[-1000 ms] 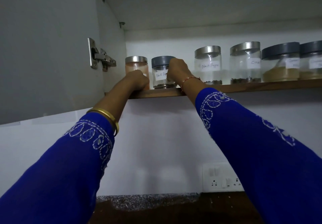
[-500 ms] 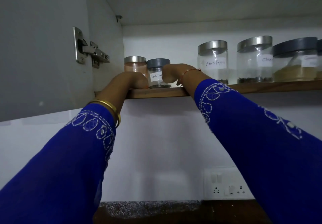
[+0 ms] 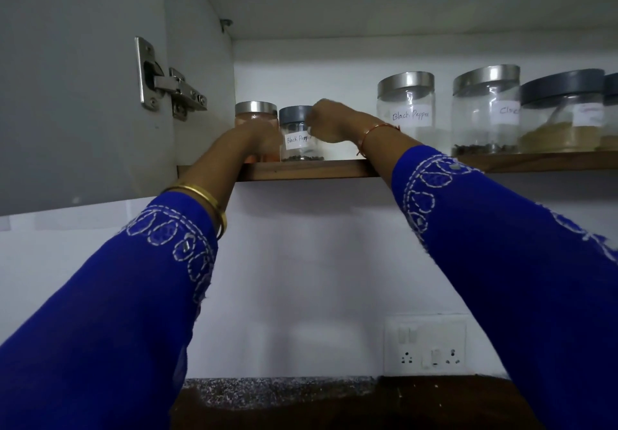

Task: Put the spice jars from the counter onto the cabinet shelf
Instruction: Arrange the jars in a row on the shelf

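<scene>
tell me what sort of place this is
Most likely a home kitchen: labelled glass spice jars line a wooden cabinet shelf behind an open grey cabinet door, and a dark speckled stone counter runs below a white wall socket.

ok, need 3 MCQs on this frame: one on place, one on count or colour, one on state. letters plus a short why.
1. Where does the small Black Pepper jar stand?
A. at the shelf's right end
B. just right of the orange spice jar
C. on the counter

2. How many jars on the cabinet shelf show a silver lid?
A. one
B. three
C. five

3. What is the right hand doing?
A. hanging idle below the shelf
B. pressing the wall socket
C. holding the small Black Pepper jar near its grey lid

Key:
1 B: it stands next to the orange one near the shelf's left end.
2 B: the orange jar, the large Black Pepper jar and the clove jar have silver lids; the others are dark grey.
3 C: its fingers curl against the jar's upper part.
</scene>
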Available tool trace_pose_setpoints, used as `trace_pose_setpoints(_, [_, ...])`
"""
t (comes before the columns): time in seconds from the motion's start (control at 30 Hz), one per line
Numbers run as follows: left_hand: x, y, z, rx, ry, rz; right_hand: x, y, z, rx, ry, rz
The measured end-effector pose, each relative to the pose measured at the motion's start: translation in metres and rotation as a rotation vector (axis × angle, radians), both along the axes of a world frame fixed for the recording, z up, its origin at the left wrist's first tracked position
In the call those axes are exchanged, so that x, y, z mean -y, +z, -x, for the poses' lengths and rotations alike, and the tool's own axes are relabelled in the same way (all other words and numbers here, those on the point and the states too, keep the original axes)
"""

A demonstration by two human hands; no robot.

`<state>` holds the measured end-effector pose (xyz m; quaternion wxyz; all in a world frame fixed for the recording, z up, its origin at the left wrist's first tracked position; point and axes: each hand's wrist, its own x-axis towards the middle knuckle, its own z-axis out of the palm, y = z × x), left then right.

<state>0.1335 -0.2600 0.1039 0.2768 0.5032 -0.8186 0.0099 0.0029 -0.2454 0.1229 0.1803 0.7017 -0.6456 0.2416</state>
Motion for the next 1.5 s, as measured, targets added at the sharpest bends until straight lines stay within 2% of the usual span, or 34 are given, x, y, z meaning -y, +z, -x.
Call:
trace_pose_setpoints(0.23, [-0.038,0.001,0.035,-0.309,-0.237,0.15,-0.06,-0.004,0.026,0.201,0.125,0.349])
trace_pose_setpoints(0.37, [-0.059,-0.005,0.055,-0.389,-0.321,0.205,-0.101,-0.013,0.051,0.342,0.103,0.535])
trace_pose_setpoints(0.5, [-0.079,-0.022,0.081,-0.465,-0.376,0.18,-0.133,-0.025,0.081,0.368,0.014,0.606])
trace_pose_setpoints(0.67, [-0.095,-0.037,0.104,-0.509,-0.371,0.255,-0.153,-0.037,0.128,0.436,-0.087,0.664])
trace_pose_setpoints(0.97, [-0.112,-0.042,0.132,-0.49,-0.16,0.379,-0.156,-0.051,0.177,0.561,-0.119,0.564])
trace_pose_setpoints(1.13, [-0.108,-0.036,0.147,-0.505,-0.079,0.351,-0.144,-0.041,0.184,0.553,-0.1,0.425])
trace_pose_setpoints(1.5, [-0.081,-0.016,0.169,-0.419,0.036,0.249,-0.103,-0.019,0.183,0.559,-0.148,0.154])
